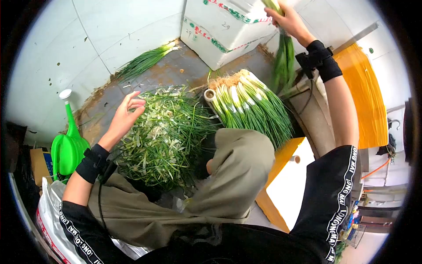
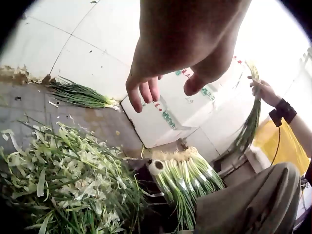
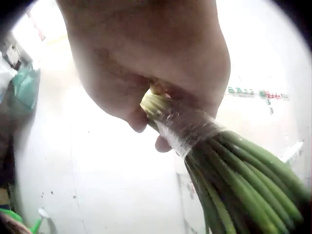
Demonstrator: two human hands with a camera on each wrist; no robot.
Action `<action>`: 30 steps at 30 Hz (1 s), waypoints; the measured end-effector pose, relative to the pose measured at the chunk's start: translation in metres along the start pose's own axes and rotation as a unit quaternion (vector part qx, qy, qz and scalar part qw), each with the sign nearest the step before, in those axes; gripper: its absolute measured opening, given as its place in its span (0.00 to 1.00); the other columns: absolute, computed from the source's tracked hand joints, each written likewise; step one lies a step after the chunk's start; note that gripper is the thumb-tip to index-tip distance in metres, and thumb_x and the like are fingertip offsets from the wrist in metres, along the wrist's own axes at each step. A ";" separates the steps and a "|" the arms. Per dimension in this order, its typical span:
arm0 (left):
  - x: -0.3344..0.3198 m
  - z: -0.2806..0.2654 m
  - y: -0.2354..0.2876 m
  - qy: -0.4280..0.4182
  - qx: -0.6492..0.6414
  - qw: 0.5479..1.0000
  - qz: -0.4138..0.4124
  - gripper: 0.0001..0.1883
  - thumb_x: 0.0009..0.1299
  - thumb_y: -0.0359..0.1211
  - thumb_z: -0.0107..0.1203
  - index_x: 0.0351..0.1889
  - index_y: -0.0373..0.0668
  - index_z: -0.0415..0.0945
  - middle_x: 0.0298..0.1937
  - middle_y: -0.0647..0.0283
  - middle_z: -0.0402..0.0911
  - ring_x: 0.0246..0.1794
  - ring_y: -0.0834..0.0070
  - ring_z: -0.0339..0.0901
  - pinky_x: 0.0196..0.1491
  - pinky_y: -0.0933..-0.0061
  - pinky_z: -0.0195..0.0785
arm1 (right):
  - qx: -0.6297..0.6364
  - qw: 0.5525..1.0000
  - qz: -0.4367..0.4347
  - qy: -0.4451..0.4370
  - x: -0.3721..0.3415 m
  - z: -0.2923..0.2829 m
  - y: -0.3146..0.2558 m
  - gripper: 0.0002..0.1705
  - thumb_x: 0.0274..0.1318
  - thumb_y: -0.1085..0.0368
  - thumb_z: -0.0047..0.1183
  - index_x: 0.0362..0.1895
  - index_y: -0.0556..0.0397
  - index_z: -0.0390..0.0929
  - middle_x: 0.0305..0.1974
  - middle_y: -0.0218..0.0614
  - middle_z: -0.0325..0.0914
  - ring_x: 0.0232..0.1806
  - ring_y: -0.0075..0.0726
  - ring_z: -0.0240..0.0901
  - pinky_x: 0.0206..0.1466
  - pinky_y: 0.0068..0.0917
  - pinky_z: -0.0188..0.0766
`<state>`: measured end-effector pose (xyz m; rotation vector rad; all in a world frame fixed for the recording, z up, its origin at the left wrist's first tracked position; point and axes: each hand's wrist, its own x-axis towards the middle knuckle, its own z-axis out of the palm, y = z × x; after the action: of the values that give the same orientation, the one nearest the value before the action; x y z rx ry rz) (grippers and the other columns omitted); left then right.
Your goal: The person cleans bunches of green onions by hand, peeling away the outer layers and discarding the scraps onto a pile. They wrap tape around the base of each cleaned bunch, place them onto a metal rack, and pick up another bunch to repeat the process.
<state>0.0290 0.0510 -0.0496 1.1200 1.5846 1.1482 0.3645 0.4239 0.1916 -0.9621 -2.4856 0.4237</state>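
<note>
Up beside the white boxes (image 1: 226, 31), the person's right hand (image 1: 288, 21) is clamping round a film-wrapped scallion bunch (image 1: 283, 66), its leaves hanging down. The left hand (image 1: 126, 115), thumb and fingers apart, is hovering near the trimmings (image 1: 162, 136); open space is stretching between both hands.

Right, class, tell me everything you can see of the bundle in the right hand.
The bundle has long, slender green stalks, paler at the gripped end, with a clear, shiny band, seemingly plastic film, wrapped round it. The right hand holds it near the pale end, raised beside the white boxes; the green tops hang downward.
</note>
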 end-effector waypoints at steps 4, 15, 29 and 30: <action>-0.003 0.004 -0.002 -0.044 0.038 0.998 0.023 0.28 0.74 0.31 0.54 0.70 0.41 0.59 0.55 0.61 0.79 0.57 0.75 0.74 0.58 0.69 0.67 | -0.133 0.972 0.047 -0.186 -0.037 -0.003 0.049 0.21 0.64 0.53 0.57 0.53 0.54 0.76 0.37 0.44 0.81 0.35 0.32 0.80 0.41 0.33 0.77; -0.010 0.005 0.005 -0.105 0.035 0.991 -0.074 0.23 0.75 0.29 0.53 0.68 0.42 0.64 0.51 0.64 0.81 0.53 0.79 0.75 0.53 0.74 0.68 | -0.186 0.962 0.106 -0.168 -0.166 0.142 0.237 0.34 0.61 0.50 0.58 0.65 0.54 0.65 0.55 0.58 0.68 0.58 0.63 0.68 0.61 0.48 0.67; 0.015 -0.006 -0.035 -0.160 0.058 0.966 -0.194 0.19 0.75 0.28 0.53 0.64 0.40 0.68 0.48 0.62 0.83 0.49 0.79 0.77 0.51 0.75 0.69 | -0.033 0.948 0.241 -0.207 -0.192 0.186 0.310 0.61 0.47 0.34 0.65 0.73 0.57 0.48 0.66 0.62 0.53 0.64 0.69 0.63 0.66 0.54 0.65; 0.019 -0.005 -0.037 -0.160 0.060 0.965 -0.201 0.19 0.75 0.28 0.53 0.63 0.40 0.68 0.48 0.62 0.83 0.49 0.79 0.77 0.50 0.75 0.69 | -0.039 0.947 0.226 -0.223 -0.195 0.194 0.322 0.61 0.47 0.34 0.65 0.73 0.57 0.48 0.66 0.62 0.54 0.64 0.68 0.64 0.65 0.55 0.65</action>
<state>0.0136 0.0615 -0.0868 0.9456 1.5443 0.5795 0.5760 0.4945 -0.1682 -1.6351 -2.6698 0.7660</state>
